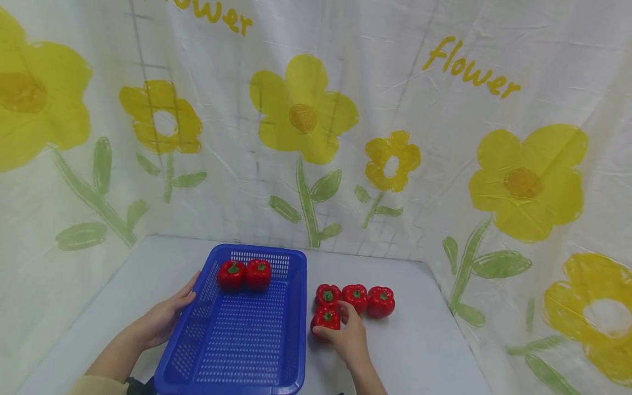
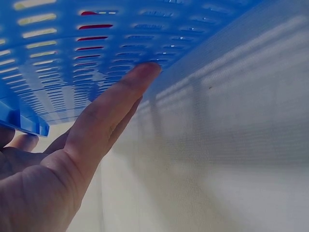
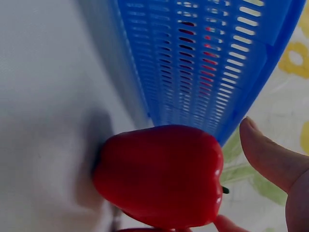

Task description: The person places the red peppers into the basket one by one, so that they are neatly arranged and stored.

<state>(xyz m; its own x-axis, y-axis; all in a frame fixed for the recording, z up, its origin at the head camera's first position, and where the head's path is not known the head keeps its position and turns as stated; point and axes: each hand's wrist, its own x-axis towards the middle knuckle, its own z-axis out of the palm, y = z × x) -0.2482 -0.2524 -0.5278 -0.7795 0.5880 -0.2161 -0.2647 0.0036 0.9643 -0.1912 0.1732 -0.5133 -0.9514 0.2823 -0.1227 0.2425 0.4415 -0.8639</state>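
Note:
In the head view, two red bell peppers [image 1: 258, 275] sit at the far end of a blue plastic basket [image 1: 237, 343]. My left hand [image 1: 170, 312] rests against the basket's left side. One finger [image 2: 104, 113] lies straight along the slotted wall in the left wrist view. Right of the basket, my right hand [image 1: 349, 334] reaches over the nearest bell pepper [image 1: 326, 322], fingers and thumb spread about it. The right wrist view shows this pepper on the table, with a gap between it and the thumb [image 3: 270, 154]; the other fingers are mostly hidden.
Three more red bell peppers [image 1: 354, 298] stand in a row on the white table [image 1: 424, 340], just behind the nearest one. Behind the table hangs a white curtain [image 1: 227, 181] printed with yellow flowers.

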